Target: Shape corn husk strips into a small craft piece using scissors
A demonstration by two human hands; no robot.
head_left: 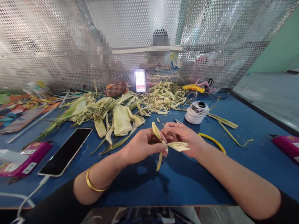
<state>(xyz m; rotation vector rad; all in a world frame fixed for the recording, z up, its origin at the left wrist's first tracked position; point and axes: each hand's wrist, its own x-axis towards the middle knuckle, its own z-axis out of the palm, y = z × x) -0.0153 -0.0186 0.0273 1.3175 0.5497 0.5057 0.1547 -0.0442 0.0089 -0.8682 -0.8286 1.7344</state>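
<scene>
My left hand (141, 144) pinches a small piece made of pale corn husk strips (178, 146) between thumb and fingers, above the front of the table. Its strips splay out upward, to the right and downward from a bound-looking white middle. Close against it, my right hand (184, 137) has its fingertips pressed together; whatever they grip is too small or hidden to make out. Just beyond the right hand stands a spool of white thread (195, 115). Partly covered by that hand, scissors with a yellow handle (213, 141) lie on the table.
Corn husks (121, 121) and a heap of shredded husk (163, 96) cover the table's back. At left lie a phone (66, 152) on a cable and a magenta tissue pack (35, 155). Another magenta pack (286, 146) sits at right. A perforated metal screen (130, 28) rises behind.
</scene>
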